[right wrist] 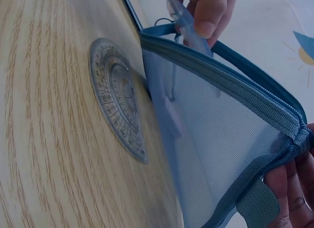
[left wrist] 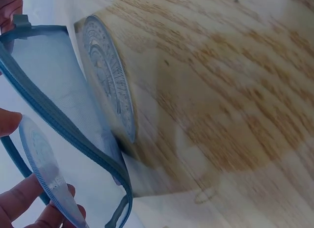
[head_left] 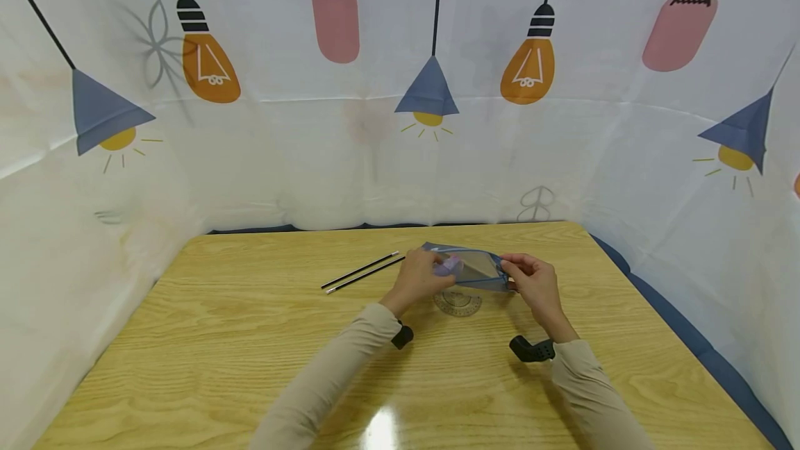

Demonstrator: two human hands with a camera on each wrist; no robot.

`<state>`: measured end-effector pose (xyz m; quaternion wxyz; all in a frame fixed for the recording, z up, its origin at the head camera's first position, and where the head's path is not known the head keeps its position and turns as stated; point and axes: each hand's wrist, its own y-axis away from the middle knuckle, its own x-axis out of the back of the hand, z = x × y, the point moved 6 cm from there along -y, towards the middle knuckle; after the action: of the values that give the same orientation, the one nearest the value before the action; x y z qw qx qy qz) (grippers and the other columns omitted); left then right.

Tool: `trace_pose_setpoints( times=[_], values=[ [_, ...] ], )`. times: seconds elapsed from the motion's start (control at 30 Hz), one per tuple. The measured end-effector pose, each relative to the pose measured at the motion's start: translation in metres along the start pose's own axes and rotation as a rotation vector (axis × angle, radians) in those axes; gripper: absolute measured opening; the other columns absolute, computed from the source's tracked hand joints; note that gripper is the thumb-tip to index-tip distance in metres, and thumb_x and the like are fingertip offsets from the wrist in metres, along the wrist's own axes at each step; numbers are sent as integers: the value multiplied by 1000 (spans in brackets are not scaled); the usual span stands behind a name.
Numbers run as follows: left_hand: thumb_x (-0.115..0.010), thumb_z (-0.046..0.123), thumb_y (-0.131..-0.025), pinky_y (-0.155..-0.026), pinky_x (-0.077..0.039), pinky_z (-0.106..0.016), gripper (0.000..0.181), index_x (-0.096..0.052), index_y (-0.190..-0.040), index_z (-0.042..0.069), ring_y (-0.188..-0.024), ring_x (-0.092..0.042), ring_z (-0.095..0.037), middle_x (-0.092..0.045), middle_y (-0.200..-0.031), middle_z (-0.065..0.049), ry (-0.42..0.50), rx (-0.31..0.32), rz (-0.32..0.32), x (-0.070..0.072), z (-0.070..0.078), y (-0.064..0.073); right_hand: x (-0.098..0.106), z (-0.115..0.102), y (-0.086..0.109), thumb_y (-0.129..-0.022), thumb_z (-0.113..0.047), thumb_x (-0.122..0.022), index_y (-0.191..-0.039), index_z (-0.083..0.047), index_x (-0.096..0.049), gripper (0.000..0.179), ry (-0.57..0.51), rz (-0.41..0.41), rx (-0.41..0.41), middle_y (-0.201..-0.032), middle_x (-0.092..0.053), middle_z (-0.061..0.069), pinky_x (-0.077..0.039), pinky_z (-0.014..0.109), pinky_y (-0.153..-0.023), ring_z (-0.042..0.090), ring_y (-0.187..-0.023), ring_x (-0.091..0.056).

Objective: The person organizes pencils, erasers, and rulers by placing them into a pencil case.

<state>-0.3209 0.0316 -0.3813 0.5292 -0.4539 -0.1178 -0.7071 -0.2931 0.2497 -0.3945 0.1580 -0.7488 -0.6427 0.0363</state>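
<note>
My left hand [head_left: 420, 275] pinches a clear protractor [left wrist: 45, 161] between thumb and fingers. This protractor [right wrist: 189, 29] is tilted in the unzipped mouth of a blue mesh zipper pouch [head_left: 478, 268]. My right hand [head_left: 532, 285] grips the pouch by its right end, beside the zipper end and a fabric tab [right wrist: 260, 203]. A pale purple shape [right wrist: 171, 117] shows through the mesh, its kind blurred. Another clear protractor [head_left: 458, 303] lies flat on the table just in front of the pouch.
Two dark pencils [head_left: 359, 270] lie side by side on the wooden table [head_left: 250, 353], left of my left hand. A white curtain [head_left: 281, 158] printed with lamps surrounds the table's back and sides. Black wrist devices [head_left: 531, 349] sit close over the tabletop.
</note>
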Motion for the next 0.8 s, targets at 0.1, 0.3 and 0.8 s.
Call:
trace_pose_setpoints(
  times=[0.1, 0.3, 0.8],
  values=[
    [-72, 26, -83, -87, -43, -43, 33, -73, -104, 1, -95, -59, -26, -70, -100, -11, -39, -1, -1, -2, -1, 0, 0, 0, 0, -94, -12, -66, -111, 11, -65, 29, 4, -2, 3, -94, -69, 12, -56, 27, -61, 8, -72, -64],
    [-73, 30, -84, -80, -43, -38, 33, -73, -106, 6, -94, -56, -24, -68, -96, -6, -108, 5, -35, -6, -2, 1, 0, 0, 0, -94, -12, -66, -110, 11, -65, 28, 3, -3, 0, -94, -69, 14, -56, 27, -61, 8, -72, -64],
    [-66, 39, -88, -74, -36, -38, 33, -71, -109, 14, -91, -53, -17, -61, -88, 5, -86, 62, -166, -16, -10, 3, 0, 0, -1, -94, -13, -66, -110, 11, -65, 29, 5, 15, 10, -92, -69, 9, -55, 25, -60, 8, -71, -64]
  ],
)
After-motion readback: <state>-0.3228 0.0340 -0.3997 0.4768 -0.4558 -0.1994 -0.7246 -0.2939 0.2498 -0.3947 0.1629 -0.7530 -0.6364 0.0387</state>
